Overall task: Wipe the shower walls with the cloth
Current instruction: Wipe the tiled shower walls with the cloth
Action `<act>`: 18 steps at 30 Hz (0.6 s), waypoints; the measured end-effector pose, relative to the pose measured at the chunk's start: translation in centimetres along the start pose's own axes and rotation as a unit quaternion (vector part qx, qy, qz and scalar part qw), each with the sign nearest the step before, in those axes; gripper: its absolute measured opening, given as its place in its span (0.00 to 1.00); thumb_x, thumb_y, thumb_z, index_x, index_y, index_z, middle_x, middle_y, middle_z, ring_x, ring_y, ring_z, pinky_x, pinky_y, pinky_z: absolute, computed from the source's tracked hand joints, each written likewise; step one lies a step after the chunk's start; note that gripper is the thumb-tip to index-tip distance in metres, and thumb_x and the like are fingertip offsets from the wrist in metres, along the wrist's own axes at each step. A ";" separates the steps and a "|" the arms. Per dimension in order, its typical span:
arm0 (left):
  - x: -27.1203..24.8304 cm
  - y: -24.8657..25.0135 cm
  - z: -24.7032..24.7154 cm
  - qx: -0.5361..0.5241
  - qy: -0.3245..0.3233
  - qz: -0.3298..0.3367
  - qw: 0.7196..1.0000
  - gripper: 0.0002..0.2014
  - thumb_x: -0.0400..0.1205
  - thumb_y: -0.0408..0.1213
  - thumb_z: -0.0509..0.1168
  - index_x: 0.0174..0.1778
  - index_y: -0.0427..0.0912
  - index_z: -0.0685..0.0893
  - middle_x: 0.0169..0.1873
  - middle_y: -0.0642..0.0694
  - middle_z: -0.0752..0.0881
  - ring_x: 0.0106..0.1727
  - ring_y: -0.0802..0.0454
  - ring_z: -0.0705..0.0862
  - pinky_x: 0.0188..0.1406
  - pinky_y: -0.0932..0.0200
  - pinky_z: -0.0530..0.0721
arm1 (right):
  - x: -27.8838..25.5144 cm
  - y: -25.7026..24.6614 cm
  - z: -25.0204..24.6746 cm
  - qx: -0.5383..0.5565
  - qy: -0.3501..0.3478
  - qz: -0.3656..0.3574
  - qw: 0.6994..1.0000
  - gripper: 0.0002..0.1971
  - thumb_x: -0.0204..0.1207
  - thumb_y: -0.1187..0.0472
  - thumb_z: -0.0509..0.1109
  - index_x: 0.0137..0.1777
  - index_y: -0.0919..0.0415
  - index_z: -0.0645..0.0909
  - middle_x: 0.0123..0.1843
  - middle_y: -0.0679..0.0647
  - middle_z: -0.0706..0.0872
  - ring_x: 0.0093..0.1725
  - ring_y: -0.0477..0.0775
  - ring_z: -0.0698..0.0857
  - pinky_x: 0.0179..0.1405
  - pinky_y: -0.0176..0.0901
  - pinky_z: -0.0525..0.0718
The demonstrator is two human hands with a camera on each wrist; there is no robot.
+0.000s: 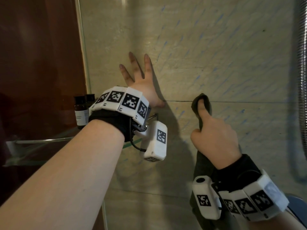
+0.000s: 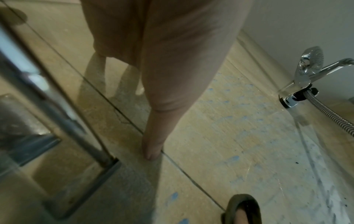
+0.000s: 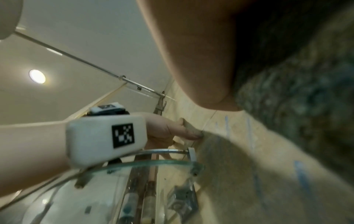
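Now two hands [image 1: 146, 90] [image 1: 216, 138] – one cloth [image 1: 201, 101], two bottles [image 1: 80, 112].

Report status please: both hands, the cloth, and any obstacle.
Left hand flat on wall, fingers spread. Right hand grips dark cloth against wall. Blue streaks remain. Glass shelf near left wrist.

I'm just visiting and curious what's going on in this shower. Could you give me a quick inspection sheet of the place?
Surface: beige tiled shower wall, streaked with blue marks.
Job's things: dark cloth, bunched against the wall.
Clutter: brown bottles on a glass corner shelf.
Hands: left hand spread flat on the wall; right hand grips the cloth.
Cables: short black lead on the left wrist unit; metal shower hose.
Surroundings: glass panel, shower head, ceiling light.
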State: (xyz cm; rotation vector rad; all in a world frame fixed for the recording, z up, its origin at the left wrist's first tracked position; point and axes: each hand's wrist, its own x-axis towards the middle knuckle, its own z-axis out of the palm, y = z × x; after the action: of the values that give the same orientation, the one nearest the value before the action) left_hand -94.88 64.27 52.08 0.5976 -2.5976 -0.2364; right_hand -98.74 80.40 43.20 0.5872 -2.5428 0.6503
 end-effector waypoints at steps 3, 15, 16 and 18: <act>-0.1 0.0 0.0 -0.003 0.001 0.002 1.000 0.66 0.71 0.52 0.77 0.76 0.52 0.20 0.74 0.42 0.16 0.76 0.30 0.23 0.75 0.24 0.48 | 0.5 0.2 -0.7 0.042 0.021 -0.011 0.999 0.39 0.73 0.60 0.62 0.84 0.42 0.53 0.47 0.60 0.82 0.51 0.65 0.82 0.48 0.50 0.80; -0.2 0.1 -0.1 -0.006 0.003 0.005 1.000 0.66 0.71 0.51 0.77 0.77 0.51 0.21 0.74 0.42 0.17 0.77 0.30 0.24 0.73 0.21 0.52 | 1.3 -0.4 -0.8 -0.018 0.025 -0.045 0.999 0.42 0.74 0.59 0.62 0.85 0.46 0.44 0.45 0.61 0.81 0.46 0.65 0.80 0.45 0.49 0.77; -0.3 0.1 -0.1 -0.006 0.005 0.004 1.000 0.65 0.71 0.51 0.77 0.77 0.51 0.21 0.74 0.42 0.17 0.77 0.30 0.24 0.73 0.21 0.52 | 1.3 -0.5 -0.4 -0.015 0.015 -0.056 0.998 0.42 0.73 0.58 0.62 0.85 0.43 0.46 0.50 0.61 0.83 0.50 0.66 0.82 0.48 0.50 0.79; -0.2 0.1 0.0 -0.004 0.008 0.004 1.000 0.65 0.71 0.51 0.77 0.77 0.51 0.21 0.74 0.42 0.17 0.77 0.30 0.25 0.73 0.21 0.52 | 1.4 -0.3 -0.4 -0.001 0.024 -0.059 0.998 0.40 0.73 0.59 0.62 0.83 0.38 0.50 0.54 0.62 0.84 0.54 0.67 0.82 0.50 0.50 0.79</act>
State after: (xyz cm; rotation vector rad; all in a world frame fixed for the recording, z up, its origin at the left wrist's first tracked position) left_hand -94.74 64.40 52.07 0.5848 -2.5822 -0.2401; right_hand -99.64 79.97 44.31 0.7082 -2.4431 0.6126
